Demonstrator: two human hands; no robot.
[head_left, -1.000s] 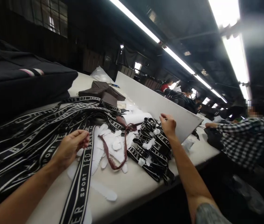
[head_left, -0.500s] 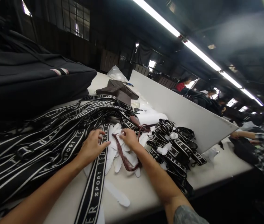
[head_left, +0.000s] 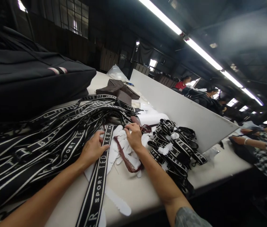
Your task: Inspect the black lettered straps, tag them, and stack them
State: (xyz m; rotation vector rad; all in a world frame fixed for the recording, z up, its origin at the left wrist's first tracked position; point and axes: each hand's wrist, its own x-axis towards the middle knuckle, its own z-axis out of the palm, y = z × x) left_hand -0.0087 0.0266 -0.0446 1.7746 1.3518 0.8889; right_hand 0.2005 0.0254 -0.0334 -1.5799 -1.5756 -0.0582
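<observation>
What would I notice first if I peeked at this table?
Probably the big tangle of black straps with white letters spreading over the left of the white table. In the middle, the left hand rests on one strap beside a heap of small white pieces, and the right hand reaches onto that heap. To the right sits a pile of folded strap bundles.

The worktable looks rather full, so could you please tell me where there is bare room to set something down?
Bare table lies at the near edge, between the single printed strap and the folded strap pile. Another patch lies right of that pile, below the white divider board. It is crowded around both hands, left hand and right hand, with white paper pieces and the loose straps.
</observation>
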